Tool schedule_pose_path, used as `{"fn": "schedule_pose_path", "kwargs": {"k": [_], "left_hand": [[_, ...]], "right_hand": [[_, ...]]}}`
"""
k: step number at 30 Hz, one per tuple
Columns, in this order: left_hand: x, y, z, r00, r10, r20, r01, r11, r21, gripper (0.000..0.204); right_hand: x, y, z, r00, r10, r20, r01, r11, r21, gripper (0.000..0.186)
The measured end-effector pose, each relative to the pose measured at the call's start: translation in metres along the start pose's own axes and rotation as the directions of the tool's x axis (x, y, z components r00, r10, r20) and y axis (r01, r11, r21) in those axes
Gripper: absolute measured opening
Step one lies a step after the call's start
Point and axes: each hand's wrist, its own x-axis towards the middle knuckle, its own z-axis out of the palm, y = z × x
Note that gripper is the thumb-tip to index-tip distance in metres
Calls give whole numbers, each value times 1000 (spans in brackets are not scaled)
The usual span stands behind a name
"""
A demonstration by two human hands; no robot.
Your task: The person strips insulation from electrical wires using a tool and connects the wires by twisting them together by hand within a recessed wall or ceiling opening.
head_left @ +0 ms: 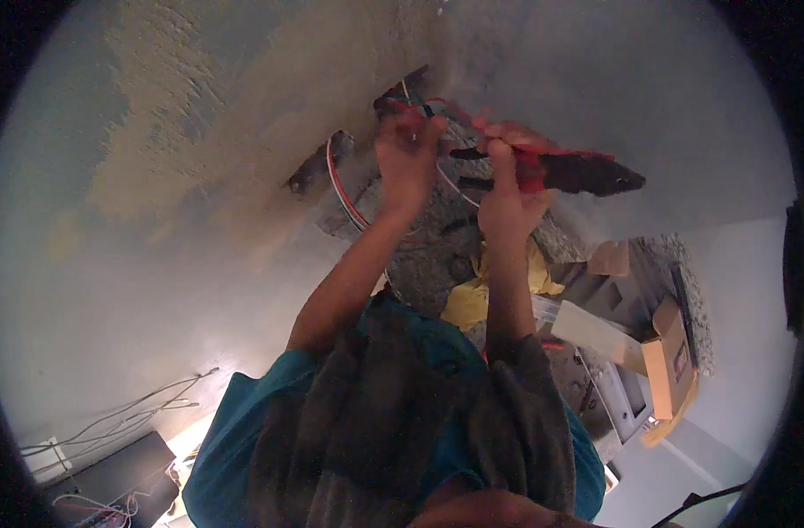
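My left hand [406, 163] is closed at a rough wall opening [402, 88], its fingertips on a bunch of thin electrical wires [412, 104]. Red, green and pale strands show there; exactly which ones it pinches is hard to make out. In my right hand [512, 194] lies a pair of pliers [591, 173] with red and black handles. Their dark jaws point right, away from the wires, and the handle ends stick out to the left. The fingertips of that hand are close to a red wire, blurred. A white wire [457, 185] hangs between both hands.
Left of my hands, red, white and dark wires [336, 176] loop out of a second wall hole [310, 167]. Below lie yellow wrapping [465, 304], an opened cardboard box [670, 365] and a pale panel [600, 334] on a cluttered surface. Grey cables [147, 409] hang at lower left.
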Motion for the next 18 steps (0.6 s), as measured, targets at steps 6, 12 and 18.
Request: {"fn": "schedule_pose_path", "kwargs": {"k": [6, 12, 18], "left_hand": [[2, -7, -3, 989, -141, 55, 150, 964, -219, 27], [2, -17, 3, 999, -54, -8, 50, 965, -256, 33], [2, -12, 1, 999, -41, 22, 42, 997, -60, 32]], "right_hand": [[-22, 1, -6, 999, -12, 39, 14, 997, -71, 17], [-2, -8, -3, 995, 64, -75, -66, 998, -23, 13], [7, -9, -5, 996, 56, -67, -63, 992, -108, 15]]}}
